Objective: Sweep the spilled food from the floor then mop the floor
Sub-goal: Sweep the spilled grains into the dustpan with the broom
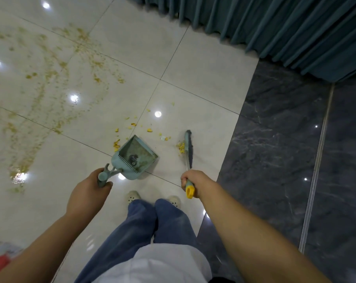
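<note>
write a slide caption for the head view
Left hand holds dustpan, right hand angles broom toward yellow food scraps on white tile.

Evenly bright from ceiling lamps, mirrored as white glare spots on glossy floor (pixel 193 58). Soft, slightly blurred throughout; bent at edges.
</note>
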A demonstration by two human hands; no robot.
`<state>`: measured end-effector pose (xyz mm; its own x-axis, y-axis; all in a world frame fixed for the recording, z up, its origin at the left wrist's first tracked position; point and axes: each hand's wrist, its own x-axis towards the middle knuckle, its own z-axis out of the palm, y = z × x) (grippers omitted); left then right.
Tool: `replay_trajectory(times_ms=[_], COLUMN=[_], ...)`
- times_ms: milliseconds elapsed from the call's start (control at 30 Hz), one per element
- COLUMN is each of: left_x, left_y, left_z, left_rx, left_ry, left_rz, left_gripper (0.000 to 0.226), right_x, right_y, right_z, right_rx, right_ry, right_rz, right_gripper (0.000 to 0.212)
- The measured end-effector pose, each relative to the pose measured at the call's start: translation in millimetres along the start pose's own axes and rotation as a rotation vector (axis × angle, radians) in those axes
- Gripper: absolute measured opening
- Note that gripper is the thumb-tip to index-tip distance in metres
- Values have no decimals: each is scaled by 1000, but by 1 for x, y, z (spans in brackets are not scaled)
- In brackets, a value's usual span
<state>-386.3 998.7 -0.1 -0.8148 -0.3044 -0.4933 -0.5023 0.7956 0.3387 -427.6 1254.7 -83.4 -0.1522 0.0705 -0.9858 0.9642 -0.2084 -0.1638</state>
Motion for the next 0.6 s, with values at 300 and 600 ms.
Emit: replay_trajectory(times_ms=[300,600], left_x=[27,50], left_y=[-39,-81], left_z=[-36,-62], left_rx=[-20,-78], left_ry=[1,-4], left_rz=[14,2], left_gripper=[36,35], right_x=[-22,-25], right_y=[5,-12], right_z=[38,47], right_rx=[240,65], right_ry=[-141,84], right_rz=[27,-64], right_gripper=[19,20])
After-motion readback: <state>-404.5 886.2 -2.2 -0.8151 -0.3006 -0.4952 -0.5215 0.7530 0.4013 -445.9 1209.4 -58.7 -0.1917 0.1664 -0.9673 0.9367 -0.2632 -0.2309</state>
